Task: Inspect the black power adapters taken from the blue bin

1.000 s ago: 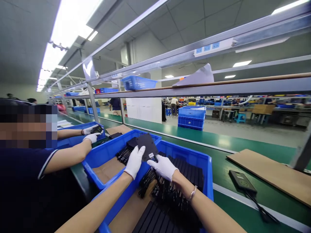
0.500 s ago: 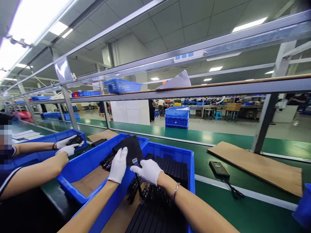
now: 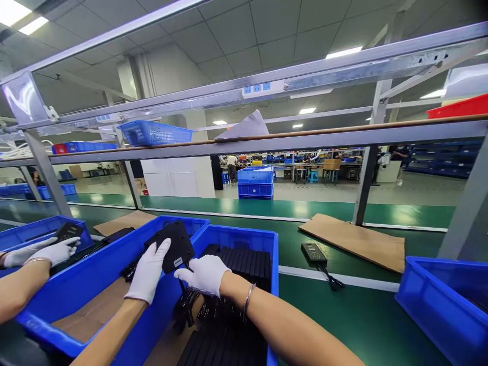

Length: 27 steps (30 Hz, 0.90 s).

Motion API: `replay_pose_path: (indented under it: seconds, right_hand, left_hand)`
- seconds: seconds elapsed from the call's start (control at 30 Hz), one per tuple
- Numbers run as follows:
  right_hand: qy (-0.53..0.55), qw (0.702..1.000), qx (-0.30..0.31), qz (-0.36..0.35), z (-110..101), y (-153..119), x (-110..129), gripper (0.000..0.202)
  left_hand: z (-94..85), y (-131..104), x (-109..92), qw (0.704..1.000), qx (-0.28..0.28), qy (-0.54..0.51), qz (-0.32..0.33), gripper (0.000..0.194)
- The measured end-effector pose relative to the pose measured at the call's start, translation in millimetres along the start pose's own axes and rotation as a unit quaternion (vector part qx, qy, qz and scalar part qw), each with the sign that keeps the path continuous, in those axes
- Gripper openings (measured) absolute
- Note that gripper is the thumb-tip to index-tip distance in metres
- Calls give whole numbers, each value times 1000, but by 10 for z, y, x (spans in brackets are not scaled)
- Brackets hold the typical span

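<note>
My white-gloved left hand (image 3: 148, 272) is closed on a flat black box-shaped device (image 3: 178, 246) with a small white label, held tilted over the wall between two blue bins. At its lower edge is my gloved right hand (image 3: 209, 274), fingers curled round the device's black cable (image 3: 186, 307), which hangs below; the fingertips are partly hidden. Beneath my right arm, the nearer blue bin (image 3: 277, 284) holds rows of similar black devices (image 3: 246, 260) and bundled cables. The bin to the left (image 3: 61, 284) has brown cardboard (image 3: 97, 312) on its floor and black devices at its far end.
A co-worker's gloved hands (image 3: 53, 251) hold another black device (image 3: 69, 231) at far left. On the green bench (image 3: 305, 315) lie a device with a cable (image 3: 314, 254) and a cardboard sheet (image 3: 354, 241). Another blue bin (image 3: 442, 295) stands right. A metal shelf rail (image 3: 290, 140) crosses above.
The view has swung to the right, bringing the right-hand blue bin further in. Both my hands keep nearly the same hold on the device and cable.
</note>
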State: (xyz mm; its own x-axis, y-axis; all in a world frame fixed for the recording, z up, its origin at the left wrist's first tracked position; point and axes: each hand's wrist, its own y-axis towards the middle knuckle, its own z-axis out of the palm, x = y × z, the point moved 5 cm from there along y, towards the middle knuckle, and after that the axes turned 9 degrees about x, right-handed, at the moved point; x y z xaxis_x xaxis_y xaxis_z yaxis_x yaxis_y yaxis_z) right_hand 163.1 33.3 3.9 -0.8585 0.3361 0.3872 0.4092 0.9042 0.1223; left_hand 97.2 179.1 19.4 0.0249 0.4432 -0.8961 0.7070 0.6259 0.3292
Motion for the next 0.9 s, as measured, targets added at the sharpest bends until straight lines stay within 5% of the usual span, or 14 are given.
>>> replay_pose_path:
  seconds: [0.17, 0.3, 0.53, 0.67, 0.73, 0.8, 0.9]
  right_hand:
    - [-14, 1000, -1, 7, -76, 40, -38, 56]
    - [0, 999, -37, 13, -337, -119, -59, 50]
    - [112, 984, -133, 26, -805, -1321, -160, 43]
    - [256, 962, -92, 39, -641, -2021, -277, 40]
    - [371, 924, -63, 65, -460, -2262, -396, 38]
    - [428, 896, -44, 110, -279, -2436, -532, 43]
    - [420, 896, -21, 141, -90, -2567, -659, 50]
  left_hand:
    - [71, 27, 7, 997, 45, -61, -5, 57]
    - [113, -10, -40, 994, 48, -95, -23, 59]
    - [642, -510, -739, 975, 164, -145, 39, 63]
    - [999, -906, -1201, 958, 212, -155, 114, 43]
    - [1175, -1075, -1329, 946, 247, -155, 143, 37]
    - [1318, -1208, -1372, 936, 271, -160, 160, 36]
    - [1459, -1346, -1317, 925, 290, -182, 162, 38]
